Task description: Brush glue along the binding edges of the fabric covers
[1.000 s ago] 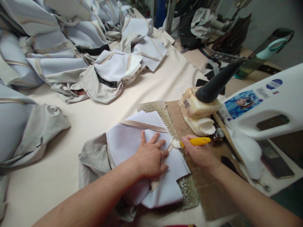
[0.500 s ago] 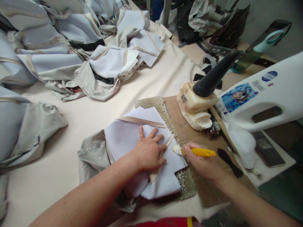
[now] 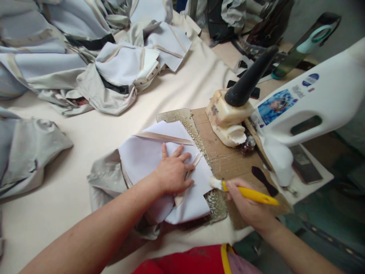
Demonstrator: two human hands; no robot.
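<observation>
My left hand (image 3: 172, 172) lies flat, fingers spread, on a white fabric piece (image 3: 148, 156) with a beige strip (image 3: 164, 137) along its top. That piece rests on a grey-beige garment (image 3: 105, 182) and partly on a glue-crusted plate (image 3: 212, 198). My right hand (image 3: 246, 205) grips a yellow-handled brush (image 3: 251, 194). Its white bristle tip (image 3: 215, 183) sits just off the fabric's right edge, above the plate.
A glue pot (image 3: 228, 121) with a black cone-shaped handle (image 3: 248, 80) stands on cardboard (image 3: 225, 160). A white machine arm (image 3: 313, 99) reaches in from the right. Heaps of grey-and-white fabric pieces (image 3: 85, 57) cover the far left of the cream table (image 3: 182, 91).
My right hand has drawn the brush down and toward me along the fabric's right edge. The left hand stays pressed on the fabric. The view has shifted slightly.
</observation>
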